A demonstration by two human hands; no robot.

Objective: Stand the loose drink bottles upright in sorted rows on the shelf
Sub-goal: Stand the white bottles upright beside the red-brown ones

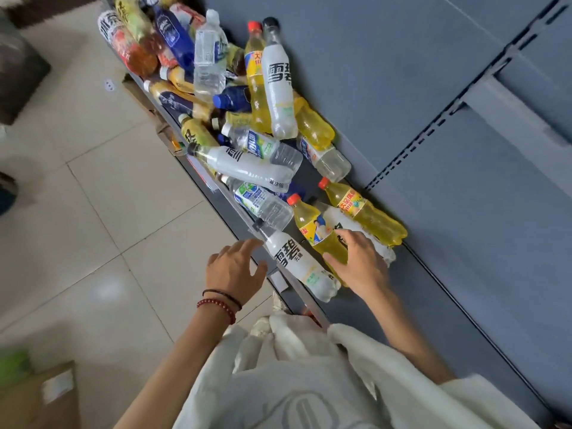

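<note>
Many drink bottles lie loose in a pile on the grey shelf (411,308). Nearest me a white-labelled bottle (297,261) with a black cap lies along the shelf's front edge. Beside it lies a yellow bottle (312,224) with a red cap. My right hand (359,261) grips its lower half, thumb on the near side and fingers curled over the top. My left hand (235,267) hovers with fingers spread just left of the white-labelled bottle, holding nothing. Another yellow bottle (365,212) and a second white bottle lie behind my right hand.
Farther along the shelf the pile holds clear water bottles (210,57), blue bottles (173,35), yellow ones (257,88) and a white one (278,85). A grey slotted back panel (433,134) stands behind. Tiled floor (93,212) lies left, with a cardboard box (40,394) at lower left.
</note>
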